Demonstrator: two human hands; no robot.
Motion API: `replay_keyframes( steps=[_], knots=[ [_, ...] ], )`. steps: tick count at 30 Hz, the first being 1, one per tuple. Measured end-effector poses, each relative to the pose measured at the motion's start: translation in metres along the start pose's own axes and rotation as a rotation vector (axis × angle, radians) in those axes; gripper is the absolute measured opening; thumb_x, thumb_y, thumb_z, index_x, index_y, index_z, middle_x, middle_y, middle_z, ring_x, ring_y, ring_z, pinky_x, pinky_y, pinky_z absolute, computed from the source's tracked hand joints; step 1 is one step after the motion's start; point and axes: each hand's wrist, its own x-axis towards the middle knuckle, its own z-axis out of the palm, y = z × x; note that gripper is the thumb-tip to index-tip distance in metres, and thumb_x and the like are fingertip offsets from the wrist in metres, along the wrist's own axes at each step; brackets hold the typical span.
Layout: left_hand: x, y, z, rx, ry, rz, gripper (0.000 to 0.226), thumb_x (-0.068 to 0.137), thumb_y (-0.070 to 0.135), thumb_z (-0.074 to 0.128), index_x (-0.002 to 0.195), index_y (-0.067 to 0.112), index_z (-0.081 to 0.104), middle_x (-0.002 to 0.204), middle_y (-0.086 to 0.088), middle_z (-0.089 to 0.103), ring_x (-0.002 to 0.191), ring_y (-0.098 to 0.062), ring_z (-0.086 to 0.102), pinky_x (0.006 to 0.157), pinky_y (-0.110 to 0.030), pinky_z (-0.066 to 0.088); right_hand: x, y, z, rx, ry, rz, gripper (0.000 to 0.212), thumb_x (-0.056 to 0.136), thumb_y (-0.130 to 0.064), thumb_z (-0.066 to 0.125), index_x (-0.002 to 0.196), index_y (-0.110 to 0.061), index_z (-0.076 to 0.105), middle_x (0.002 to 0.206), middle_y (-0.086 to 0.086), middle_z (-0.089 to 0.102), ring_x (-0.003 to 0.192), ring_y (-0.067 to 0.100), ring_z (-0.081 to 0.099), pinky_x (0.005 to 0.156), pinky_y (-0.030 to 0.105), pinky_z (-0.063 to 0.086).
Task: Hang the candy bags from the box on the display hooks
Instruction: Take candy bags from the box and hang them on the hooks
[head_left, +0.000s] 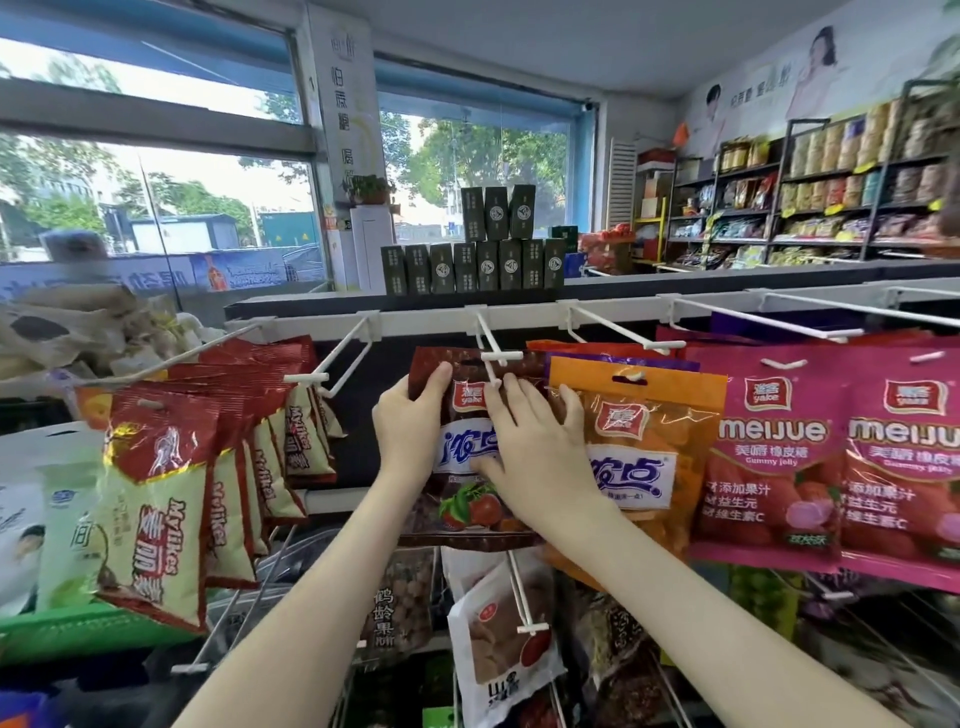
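Observation:
A dark brown candy bag (470, 512) is held up at the middle white display hook (493, 358), whose tip sits at the bag's top slot. My left hand (410, 423) grips the bag's upper left edge, thumb on its front. My right hand (530, 441) lies on the bag's front with fingers spread and fairly straight, pressing it. An orange candy bag (644, 457) hangs on the neighbouring hook just to the right. The box is not in view.
Red and yellow Mylikes bags (171, 499) hang on the left hooks. Pink Meijue bags (779, 467) hang on the right. A bare hook (332, 364) sits left of centre. More snack bags (498, 639) hang on the lower row. Dark green boxes (478, 265) stand on the shelf top.

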Motion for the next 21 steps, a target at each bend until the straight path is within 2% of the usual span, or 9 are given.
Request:
replay_keyframes(
  steps=[4,6,8,10,13,15,16,18,21],
  knots=[
    [-0.004,-0.011,0.01,0.002,0.023,0.021,0.021,0.093,0.037,0.058,0.08,0.022,0.066,0.073,0.006,0.07,0.066,0.0,0.066,0.057,-0.013,0.049,0.006,-0.002,0.011,-0.097,0.005,0.01,0.073,0.095,-0.037,0.046,0.151,-0.011,0.008,0.158,0.012,0.012,0.146,0.025,0.008,0.112,0.045,-0.011],
    [-0.002,-0.014,0.009,0.039,0.028,0.05,0.02,0.093,0.038,0.058,0.092,0.02,0.064,0.078,0.008,0.068,0.071,-0.001,0.066,0.058,-0.01,0.046,0.009,-0.001,0.016,-0.129,0.012,0.006,0.073,0.093,-0.036,0.05,0.15,-0.009,0.013,0.156,0.013,0.018,0.145,0.026,0.013,0.11,0.043,-0.014],
    [-0.002,-0.019,0.005,0.142,0.034,0.065,0.03,0.091,0.04,0.059,0.111,0.018,0.053,0.092,0.01,0.065,0.083,-0.005,0.065,0.063,-0.011,0.046,0.01,0.0,0.02,-0.162,0.01,0.003,0.075,0.087,-0.037,0.061,0.147,-0.006,0.027,0.151,0.015,0.032,0.142,0.028,0.026,0.112,0.044,-0.01],
    [-0.006,-0.026,-0.001,0.271,0.048,0.136,0.053,0.089,0.037,0.063,0.131,0.016,0.037,0.117,0.001,0.059,0.105,-0.012,0.059,0.08,-0.017,0.046,0.01,0.002,0.026,-0.188,0.019,0.01,0.078,0.078,-0.036,0.07,0.142,-0.006,0.037,0.145,0.016,0.042,0.137,0.029,0.036,0.111,0.047,-0.004],
    [-0.013,-0.042,-0.009,0.582,0.049,0.468,0.074,0.083,0.019,0.07,0.143,0.008,0.028,0.148,-0.017,0.033,0.136,-0.025,0.033,0.11,-0.037,0.032,0.007,0.004,0.032,-0.22,0.048,0.003,0.079,0.074,-0.029,0.074,0.141,-0.005,0.04,0.142,0.017,0.046,0.135,0.029,0.04,0.112,0.049,0.003],
    [-0.018,-0.055,-0.012,0.813,0.013,0.677,0.07,0.082,0.016,0.067,0.143,0.01,0.034,0.152,-0.021,0.025,0.14,-0.032,0.022,0.115,-0.049,0.022,0.003,0.005,0.034,-0.232,0.082,-0.007,0.074,0.076,-0.026,0.072,0.14,-0.005,0.042,0.14,0.015,0.048,0.134,0.028,0.041,0.112,0.049,0.008],
    [-0.022,-0.061,-0.012,0.875,-0.023,0.734,0.066,0.083,0.016,0.066,0.142,0.013,0.038,0.153,-0.021,0.024,0.142,-0.033,0.02,0.115,-0.051,0.018,0.0,0.005,0.034,-0.237,0.098,-0.017,0.071,0.077,-0.025,0.071,0.139,-0.005,0.043,0.14,0.014,0.049,0.134,0.027,0.041,0.112,0.049,0.009],
    [-0.031,-0.07,-0.012,0.936,-0.101,0.763,0.065,0.082,0.017,0.067,0.142,0.015,0.042,0.153,-0.018,0.027,0.143,-0.032,0.02,0.114,-0.051,0.012,-0.009,0.005,0.034,-0.242,0.137,-0.052,0.066,0.078,-0.023,0.07,0.137,-0.006,0.047,0.139,0.012,0.05,0.133,0.025,0.042,0.112,0.049,0.01],
    [-0.049,-0.077,-0.007,0.982,-0.164,0.729,0.063,0.084,0.023,0.062,0.142,0.015,0.039,0.151,-0.018,0.032,0.142,-0.03,0.024,0.113,-0.052,0.014,-0.029,0.006,0.029,-0.254,0.197,-0.112,0.06,0.081,-0.018,0.067,0.136,-0.008,0.048,0.142,0.011,0.047,0.135,0.023,0.04,0.111,0.048,0.014]
  ],
)
